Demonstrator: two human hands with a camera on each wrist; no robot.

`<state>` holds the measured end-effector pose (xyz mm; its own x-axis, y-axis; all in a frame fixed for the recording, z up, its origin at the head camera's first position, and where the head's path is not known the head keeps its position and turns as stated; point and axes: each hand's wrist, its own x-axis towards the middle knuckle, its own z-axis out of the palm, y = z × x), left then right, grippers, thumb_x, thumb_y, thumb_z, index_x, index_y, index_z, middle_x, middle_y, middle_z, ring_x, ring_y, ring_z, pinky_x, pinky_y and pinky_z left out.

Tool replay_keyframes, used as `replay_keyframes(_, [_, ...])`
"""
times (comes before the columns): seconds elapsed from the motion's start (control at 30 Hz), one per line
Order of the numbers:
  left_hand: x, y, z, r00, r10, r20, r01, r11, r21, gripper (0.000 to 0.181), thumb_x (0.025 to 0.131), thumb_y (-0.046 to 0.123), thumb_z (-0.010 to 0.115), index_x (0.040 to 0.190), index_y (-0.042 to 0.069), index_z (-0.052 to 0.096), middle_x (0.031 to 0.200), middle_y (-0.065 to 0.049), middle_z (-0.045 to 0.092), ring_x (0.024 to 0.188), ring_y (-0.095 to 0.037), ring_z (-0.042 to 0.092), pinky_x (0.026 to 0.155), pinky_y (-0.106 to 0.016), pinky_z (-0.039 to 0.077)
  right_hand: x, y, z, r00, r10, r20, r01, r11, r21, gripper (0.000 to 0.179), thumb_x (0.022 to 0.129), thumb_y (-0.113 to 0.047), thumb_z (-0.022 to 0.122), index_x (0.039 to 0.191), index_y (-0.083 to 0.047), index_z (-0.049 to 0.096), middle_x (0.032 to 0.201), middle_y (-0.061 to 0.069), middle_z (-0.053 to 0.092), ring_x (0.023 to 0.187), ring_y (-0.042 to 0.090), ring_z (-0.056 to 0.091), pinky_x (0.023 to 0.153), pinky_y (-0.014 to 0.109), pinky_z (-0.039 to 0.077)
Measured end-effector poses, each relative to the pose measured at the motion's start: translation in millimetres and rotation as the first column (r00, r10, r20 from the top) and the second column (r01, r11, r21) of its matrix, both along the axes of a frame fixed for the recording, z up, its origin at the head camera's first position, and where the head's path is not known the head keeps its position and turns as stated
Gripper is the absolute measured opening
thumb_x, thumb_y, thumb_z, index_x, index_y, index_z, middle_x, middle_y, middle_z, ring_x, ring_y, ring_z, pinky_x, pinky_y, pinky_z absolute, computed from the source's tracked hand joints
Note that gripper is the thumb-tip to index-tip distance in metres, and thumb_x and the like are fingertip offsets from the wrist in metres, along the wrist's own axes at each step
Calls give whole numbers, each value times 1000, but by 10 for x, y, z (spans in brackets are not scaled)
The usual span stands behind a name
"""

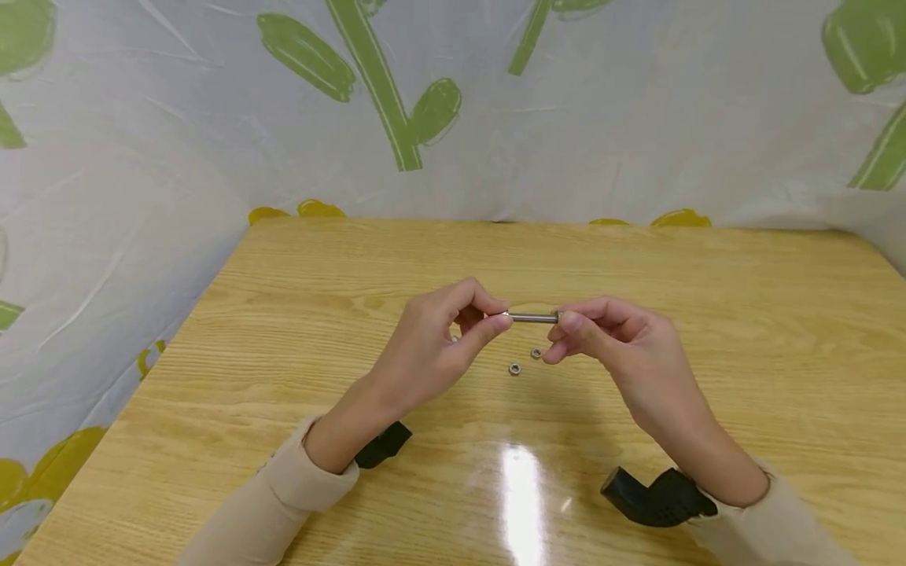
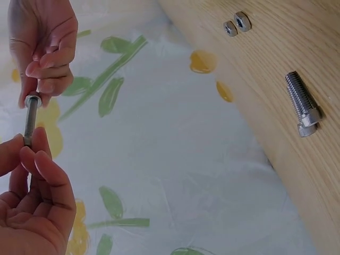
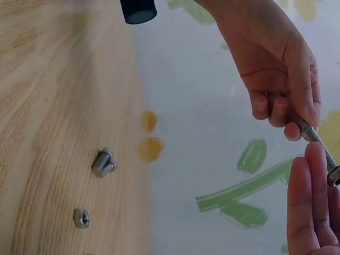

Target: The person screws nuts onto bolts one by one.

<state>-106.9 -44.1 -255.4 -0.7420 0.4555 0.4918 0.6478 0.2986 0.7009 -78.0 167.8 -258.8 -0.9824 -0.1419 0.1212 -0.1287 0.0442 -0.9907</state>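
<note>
A silver bolt [image 1: 534, 318] is held level above the table between both hands. My left hand [image 1: 432, 334] pinches its left end, the head end, between thumb and fingers. At the other end, my right hand [image 1: 619, 338] has thumb and fingers on a hex nut [image 3: 333, 176] at the bolt's tip. The bare shank between the hands shows in the left wrist view. Two loose hex nuts, a nearer one [image 1: 514, 369] and a farther one [image 1: 536, 354], lie on the table below the hands.
Two more bolts [image 2: 303, 103] lie side by side on the wooden table [image 1: 283, 369], mostly hidden behind the left hand in the head view. Black wrist devices [image 1: 658, 499] sit at both cuffs. A cloth with printed leaves [image 1: 566, 141] hangs behind the table.
</note>
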Motion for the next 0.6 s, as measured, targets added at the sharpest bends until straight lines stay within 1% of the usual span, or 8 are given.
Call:
replay_keyframes(0.1, [-2,-1,-22,1000,-6,-21,6,1000,-12,7,88,11,64,90,4,61,80,-3,67,62,-5,52,54,-19,43,-2,-5,-26,1000,3,12,-4,1000,25,19,94,-17,56,93,1,63,78,3,68,71,20,67,79,27,54])
replay_keyframes(0.2, [-15,9,-22,998,-24,-50,22,999,-24,8,88,10,64,91,3,61,81,-4,66,62,-6,51,56,-19,44,-9,9,-22,1000,-2,12,1,993,117,23,95,-22,53,92,-1,63,78,2,67,69,20,66,78,25,54])
replay_keyframes(0.27, [-20,11,-27,998,-35,-55,34,999,-32,7,87,9,64,91,3,61,82,-3,66,62,-6,50,57,-19,45,-8,11,-22,1000,-6,11,3,980,201,27,96,-26,51,91,-2,62,76,3,66,68,20,65,78,24,53])
replay_keyframes(0.33, [-20,9,-31,997,-43,-59,41,998,-40,7,87,8,64,91,3,61,82,-4,66,62,-6,50,56,-19,45,-8,3,-21,1000,-10,3,9,956,294,34,98,-32,47,89,-3,61,72,4,64,66,20,64,77,23,52])
replay_keyframes(0.4, [-18,8,-32,997,-50,-64,47,998,-47,6,88,8,64,90,3,61,83,-4,66,62,-6,49,56,-19,44,-10,-8,-22,1000,-7,-7,9,933,360,40,99,-36,43,86,-2,60,67,6,61,63,21,61,73,23,50])
replay_keyframes(0.43, [-19,10,-35,996,-54,-68,51,997,-50,6,88,8,64,90,3,61,83,-3,65,62,-6,49,56,-19,44,-12,-14,-24,1000,-7,-9,10,924,383,42,99,-37,41,85,-2,59,64,7,60,61,21,60,70,23,49])
replay_keyframes(0.5, [-19,12,-37,995,-64,-79,60,997,-51,6,88,8,64,90,4,61,83,-4,65,62,-6,48,55,-19,44,-19,-25,-27,1000,-10,-7,12,915,404,45,100,-38,39,83,-1,57,61,8,56,58,22,56,64,26,47])
replay_keyframes(0.6, [-21,27,-41,994,-78,-82,74,996,-52,6,88,8,63,90,4,61,83,-3,65,61,-6,48,55,-19,43,-29,-29,-39,1000,-16,7,12,912,409,47,100,-39,37,80,-1,55,61,7,52,54,22,52,57,28,44])
